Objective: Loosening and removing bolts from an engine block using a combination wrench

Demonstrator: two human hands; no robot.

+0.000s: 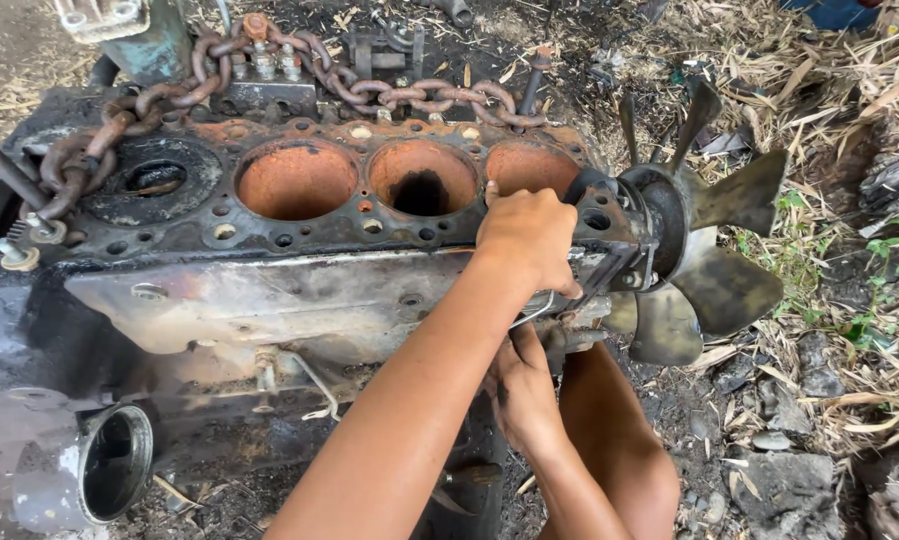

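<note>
A rusty engine block (299, 240) fills the frame's centre, its long axis running left to right, its fan (704, 245) pointing right. The left hand (527, 238) clamps over the block's right end; the right hand (521, 385) beneath pinches a thin metal part (535, 312). A rusty chain (269, 70) drapes across the upper left.

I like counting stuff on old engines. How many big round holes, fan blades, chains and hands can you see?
Big round holes in the engine block: 4 (three rusty, one black)
Fan blades showing: 6
Rusty chain: 1
Left hand and right hand: 2
Total: 13
</note>
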